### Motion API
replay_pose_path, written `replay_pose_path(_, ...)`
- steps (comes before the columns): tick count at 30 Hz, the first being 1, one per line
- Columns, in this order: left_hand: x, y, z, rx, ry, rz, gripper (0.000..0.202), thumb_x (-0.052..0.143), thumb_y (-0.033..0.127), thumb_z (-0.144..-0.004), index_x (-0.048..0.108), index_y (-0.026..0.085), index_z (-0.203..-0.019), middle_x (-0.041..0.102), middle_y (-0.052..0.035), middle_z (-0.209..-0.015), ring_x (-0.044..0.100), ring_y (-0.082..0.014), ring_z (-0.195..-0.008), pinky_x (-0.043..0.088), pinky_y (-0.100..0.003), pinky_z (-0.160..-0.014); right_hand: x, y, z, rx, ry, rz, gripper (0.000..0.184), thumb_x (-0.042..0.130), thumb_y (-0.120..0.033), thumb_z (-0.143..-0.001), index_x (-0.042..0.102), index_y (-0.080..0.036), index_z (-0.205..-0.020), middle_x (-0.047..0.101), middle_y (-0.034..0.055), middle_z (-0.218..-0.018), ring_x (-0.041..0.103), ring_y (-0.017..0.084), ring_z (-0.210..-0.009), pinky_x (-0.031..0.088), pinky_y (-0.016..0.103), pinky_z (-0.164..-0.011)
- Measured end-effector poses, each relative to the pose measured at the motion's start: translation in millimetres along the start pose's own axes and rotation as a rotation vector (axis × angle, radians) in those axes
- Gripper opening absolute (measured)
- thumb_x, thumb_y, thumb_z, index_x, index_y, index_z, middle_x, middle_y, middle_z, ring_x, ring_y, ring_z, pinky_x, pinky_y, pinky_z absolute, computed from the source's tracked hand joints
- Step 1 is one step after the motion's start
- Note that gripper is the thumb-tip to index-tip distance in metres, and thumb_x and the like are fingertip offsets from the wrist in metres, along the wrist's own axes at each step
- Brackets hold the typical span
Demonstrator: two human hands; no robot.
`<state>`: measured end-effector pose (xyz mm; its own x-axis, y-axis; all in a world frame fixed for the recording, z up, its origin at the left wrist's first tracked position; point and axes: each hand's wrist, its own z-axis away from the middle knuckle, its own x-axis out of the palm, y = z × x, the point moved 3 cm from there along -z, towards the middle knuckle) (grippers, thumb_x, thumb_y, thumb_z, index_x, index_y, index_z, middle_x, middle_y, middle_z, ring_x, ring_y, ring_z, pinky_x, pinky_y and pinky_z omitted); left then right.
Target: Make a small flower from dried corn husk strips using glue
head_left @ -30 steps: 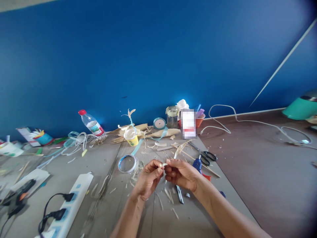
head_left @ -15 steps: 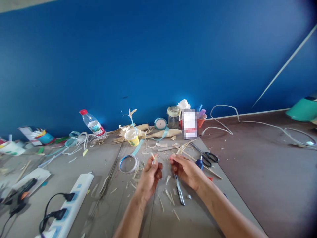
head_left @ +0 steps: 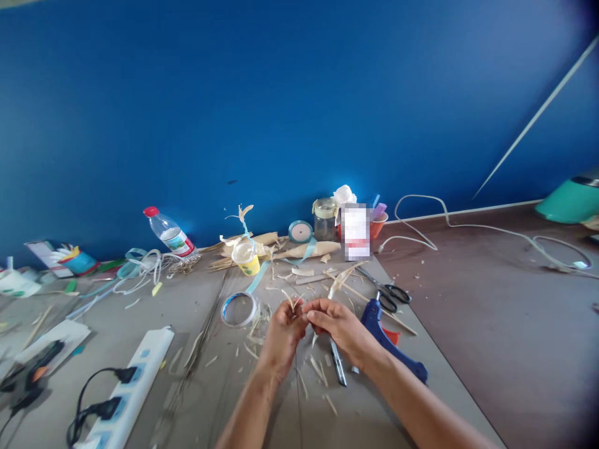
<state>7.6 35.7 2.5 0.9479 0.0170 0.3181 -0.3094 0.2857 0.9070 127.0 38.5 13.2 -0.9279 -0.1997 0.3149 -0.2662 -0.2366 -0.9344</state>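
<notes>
My left hand and my right hand meet over the grey board, fingertips pinched together on a thin pale straw strip whose ends stick up above my left fingers. Both hands are closed. A blue glue gun lies just right of my right hand. Under my right wrist rests a dark craft knife. A roll of tape lies to the left of my left hand. Straw scraps are scattered around both hands.
Black scissors, a yellow cup, a ribbon spool, a glass jar and a water bottle stand near the blue wall. A white power strip with plugs lies front left. White cable runs across the brown floor.
My hands were together, came apart half a second ago, and have closed together again on the straw strip. The glue gun shows more now.
</notes>
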Motion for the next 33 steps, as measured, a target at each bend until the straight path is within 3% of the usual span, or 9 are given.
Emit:
replay_pose_path(6,4.9,-3,3,-0.09,-0.022,0.106,0.041,0.076,0.031,-0.058,0.055,0.017,-0.09,0.054,0.0028,-0.071,0.044,-0.0059,-0.053,0.03,-0.019,-0.05,3,8,-2,-0.067,0.091,0.09,0.024,0.061,-0.038,-0.07,0.053,-0.017,-0.062,0.043,-0.005,-0.053,0.036,0.009,-0.05,0.029,0.022,-0.05)
replay_pose_path(15,7.4,-4,5,-0.146,-0.061,0.203,0.037,0.074,0.031,-0.062,0.054,0.017,-0.09,0.04,0.0088,-0.055,0.028,-0.0011,-0.041,0.023,-0.017,-0.045,-1,6,3,-0.256,0.317,0.466,0.027,0.044,-0.041,-0.081,0.048,-0.019,-0.065,0.043,-0.0023,-0.057,0.036,0.012,-0.054,0.03,0.025,-0.053)
replay_pose_path(22,3.6,-3,2,-0.138,-0.079,0.143,0.029,0.07,0.033,-0.065,0.053,0.014,-0.079,0.037,0.0094,-0.053,0.019,0.0001,-0.038,0.018,-0.018,-0.042,-20,4,-3,-0.237,0.409,0.296,0.044,0.036,-0.054,-0.082,0.027,-0.022,-0.053,0.022,-0.0067,-0.05,0.02,0.009,-0.046,0.019,0.024,-0.045)
replay_pose_path(25,4.2,-3,1,-0.134,-0.063,0.106,0.026,0.07,0.03,-0.063,0.05,0.014,-0.071,0.03,0.0109,-0.048,0.017,-0.0006,-0.038,0.017,-0.018,-0.042,-22,1,-3,-0.262,0.428,0.215,0.043,0.042,-0.053,-0.08,0.032,-0.021,-0.052,0.028,-0.0066,-0.049,0.024,0.009,-0.046,0.022,0.023,-0.045)
replay_pose_path(28,5.6,-2,1,-0.103,-0.045,0.072,0.024,0.068,0.028,-0.063,0.049,0.015,-0.068,0.028,0.0113,-0.046,0.017,-0.001,-0.038,0.015,-0.019,-0.043,-19,-1,-2,-0.293,0.393,0.201,0.024,0.057,-0.041,-0.073,0.051,-0.018,-0.07,0.044,-0.0039,-0.059,0.038,0.01,-0.054,0.031,0.022,-0.051)
replay_pose_path(30,6.1,-1,1,-0.088,-0.034,0.053,0.021,0.067,0.025,-0.062,0.049,0.016,-0.068,0.028,0.0114,-0.045,0.018,-0.0014,-0.038,0.016,-0.019,-0.043,-15,0,-2,-0.26,0.343,0.212,0.019,0.058,-0.034,-0.071,0.056,-0.017,-0.08,0.049,-0.0028,-0.063,0.042,0.011,-0.057,0.034,0.023,-0.053)
replay_pose_path(33,6.2,1,3,-0.082,-0.036,0.056,0.017,0.065,0.019,-0.061,0.051,0.016,-0.071,0.03,0.0109,-0.045,0.022,-0.0021,-0.039,0.018,-0.019,-0.044,-12,3,-2,-0.175,0.324,0.205,0.017,0.055,-0.031,-0.072,0.058,-0.017,-0.079,0.048,-0.0039,-0.058,0.041,0.011,-0.053,0.033,0.023,-0.051)
